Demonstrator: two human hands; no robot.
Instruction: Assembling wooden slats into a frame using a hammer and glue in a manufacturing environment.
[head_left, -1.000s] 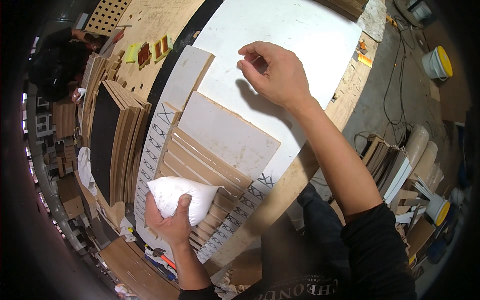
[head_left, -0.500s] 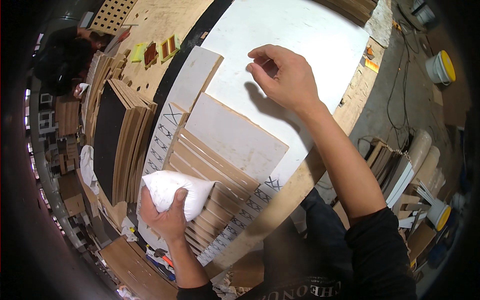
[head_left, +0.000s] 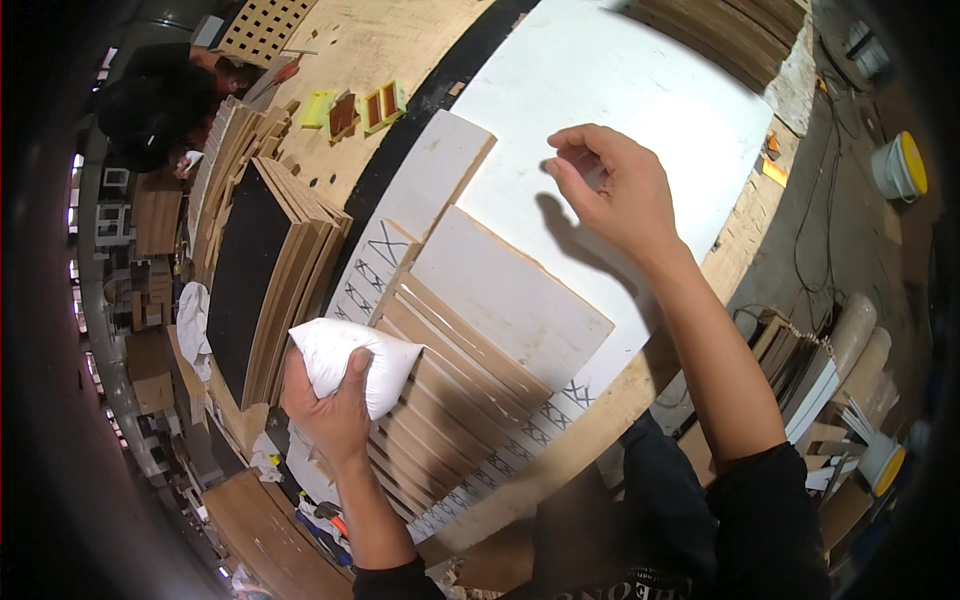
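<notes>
While the left hand [head_left: 335, 415] clutched a white cloth wad [head_left: 352, 362] at lower left, the right hand [head_left: 610, 190], fingertips pinched over the white board [head_left: 640, 80], hovered; a careless sweep might have scattered the fanned wooden slats [head_left: 470, 390].

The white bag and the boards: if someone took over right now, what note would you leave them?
Left hand: shut on the white bag, held over the near end of the fanned stack of boards.
Right hand: fingers pinched together above the large white sheet; whether they hold anything cannot be told.
Boards: fanned out in a staggered row, with a white-faced board on top. Crosses are drawn along their near edges.
Another pile of boards stands on edge to the left.
Done or left: cannot be told from this view.
</notes>
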